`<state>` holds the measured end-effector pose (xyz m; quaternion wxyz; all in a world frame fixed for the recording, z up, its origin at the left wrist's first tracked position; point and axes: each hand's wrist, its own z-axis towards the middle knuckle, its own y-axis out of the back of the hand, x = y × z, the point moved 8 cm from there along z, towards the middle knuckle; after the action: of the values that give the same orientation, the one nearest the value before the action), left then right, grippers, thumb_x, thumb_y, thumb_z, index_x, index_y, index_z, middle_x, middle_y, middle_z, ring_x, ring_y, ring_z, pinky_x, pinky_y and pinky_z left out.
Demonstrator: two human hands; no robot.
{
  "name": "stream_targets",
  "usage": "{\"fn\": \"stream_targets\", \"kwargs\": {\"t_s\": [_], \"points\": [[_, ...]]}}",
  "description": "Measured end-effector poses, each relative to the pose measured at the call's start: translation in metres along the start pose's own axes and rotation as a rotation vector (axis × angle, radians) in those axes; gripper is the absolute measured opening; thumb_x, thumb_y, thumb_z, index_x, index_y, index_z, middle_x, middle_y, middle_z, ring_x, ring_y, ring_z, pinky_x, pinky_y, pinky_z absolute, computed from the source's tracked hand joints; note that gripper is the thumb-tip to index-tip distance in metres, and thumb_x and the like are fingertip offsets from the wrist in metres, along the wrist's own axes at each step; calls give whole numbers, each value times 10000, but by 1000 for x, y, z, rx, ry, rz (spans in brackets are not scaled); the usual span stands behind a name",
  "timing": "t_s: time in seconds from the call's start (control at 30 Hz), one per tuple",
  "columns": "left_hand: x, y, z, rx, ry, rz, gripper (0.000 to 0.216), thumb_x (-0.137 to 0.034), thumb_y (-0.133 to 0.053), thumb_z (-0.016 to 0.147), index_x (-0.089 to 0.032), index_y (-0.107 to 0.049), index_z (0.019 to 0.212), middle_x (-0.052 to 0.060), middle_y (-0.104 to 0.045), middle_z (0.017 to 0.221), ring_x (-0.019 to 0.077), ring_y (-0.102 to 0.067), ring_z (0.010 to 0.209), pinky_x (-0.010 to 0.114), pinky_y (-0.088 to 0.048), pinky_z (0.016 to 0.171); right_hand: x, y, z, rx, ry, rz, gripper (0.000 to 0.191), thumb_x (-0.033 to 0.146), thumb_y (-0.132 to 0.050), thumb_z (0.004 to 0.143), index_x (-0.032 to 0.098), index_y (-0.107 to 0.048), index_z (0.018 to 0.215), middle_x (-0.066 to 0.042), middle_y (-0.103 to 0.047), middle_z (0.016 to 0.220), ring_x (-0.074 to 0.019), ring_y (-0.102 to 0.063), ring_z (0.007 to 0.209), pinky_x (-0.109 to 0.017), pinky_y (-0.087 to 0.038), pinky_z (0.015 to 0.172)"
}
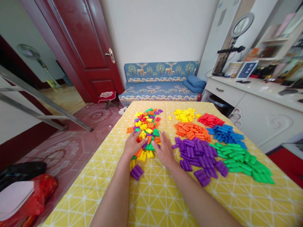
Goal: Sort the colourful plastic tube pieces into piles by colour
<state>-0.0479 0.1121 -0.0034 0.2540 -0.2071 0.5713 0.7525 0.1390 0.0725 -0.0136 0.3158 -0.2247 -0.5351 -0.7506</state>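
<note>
A mixed heap of small plastic tube pieces in many colours lies on the yellow patterned tablecloth. My left hand rests on the heap's near left side, fingers spread over the pieces. My right hand lies on the near right side, fingers stretched toward green and yellow pieces. Neither hand visibly holds a piece. A purple piece lies by my left wrist. To the right sit sorted piles: yellow, red, orange, blue, purple and green.
A blue patterned sofa stands beyond the table's far edge. A dark red door is at the left, a metal ladder leans there. A white cabinet with a ring light fills the right. Bags lie on the floor.
</note>
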Motion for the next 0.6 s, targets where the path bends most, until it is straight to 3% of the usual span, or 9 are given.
{"fn": "stream_targets", "kwargs": {"t_s": [0.1, 0.17, 0.27, 0.4, 0.5, 0.6], "points": [[-15, -6, 4, 67, 9, 66, 662, -598, -611, 767, -286, -535, 1345, 151, -465, 1427, 342, -474, 1294, 481, -394, 1051, 1, -1, 5, -22, 32, 38, 743, 462, -577, 831, 141, -331, 1455, -180, -368, 1491, -313, -333, 1383, -505, -261, 1123], [-21, -10, 11, 92, -2, 64, 621, -564, -613, 782, -288, -545, 1334, 145, -472, 1418, 336, -466, 1302, 478, -394, 1052, 4, 1, 5, -37, 71, 100, 690, 409, -648, 771, 172, -440, 1384, -146, -475, 1418, -302, -429, 1312, -489, -308, 1098], [-30, -16, 24, 79, -50, -7, 578, -525, -620, 795, -260, -571, 1306, 126, -491, 1403, 299, -460, 1309, 436, -393, 1067, 10, 3, 4, 6, 100, 299, 431, 378, -605, 813, 216, -584, 1212, -81, -619, 1238, -242, -568, 1144, -412, -418, 1005], [-48, -23, 36, 81, -193, -120, 505, -387, -624, 819, -210, -584, 1290, 109, -511, 1391, 249, -467, 1303, 389, -382, 1092, 17, 5, 3, 59, 147, 481, 224, 313, -487, 890, 215, -660, 993, -44, -673, 1020, -187, -616, 979, -342, -467, 907], [-58, -32, 35, 182, -261, -46, 520, -230, -673, 742, -245, -615, 1259, 83, -464, 1438, 267, -475, 1296, 396, -388, 1091, 3, 15, 5, -135, 105, 471, 186, 203, -452, 843, 200, -638, 841, -55, -629, 928, -192, -591, 944, -340, -482, 858], [-61, -34, 31, 224, -244, 63, 544, -170, -676, 687, -278, -646, 1219, 52, -440, 1456, 282, -506, 1263, 385, -432, 1052, -16, 19, 4, -304, 2, 445, 208, 147, -468, 750, 193, -600, 904, -71, -573, 973, -196, -575, 907, -338, -511, 782]]}}
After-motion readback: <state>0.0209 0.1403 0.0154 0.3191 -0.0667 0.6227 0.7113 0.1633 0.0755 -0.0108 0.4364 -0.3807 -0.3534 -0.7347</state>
